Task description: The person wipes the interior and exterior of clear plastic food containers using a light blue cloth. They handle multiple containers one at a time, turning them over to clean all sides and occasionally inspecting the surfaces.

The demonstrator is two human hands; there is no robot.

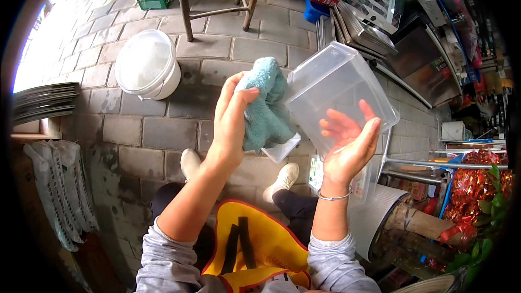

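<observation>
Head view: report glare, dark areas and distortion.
In the head view, the paving whitens out toward the bright upper left; in the head view, the far right is dim and the rim black; in the head view, paving lines bow near the rim, while the teal cloth is well lit.

Cloth (pixel 267 111): teal, fluffy, bunched, its upper end folded over. Box (pixel 325 88): clear, colourless plastic, rectangular, rounded at the corners, held aloft at a tilt. The cloth is at the box's left side; contact between them cannot be confirmed.
</observation>
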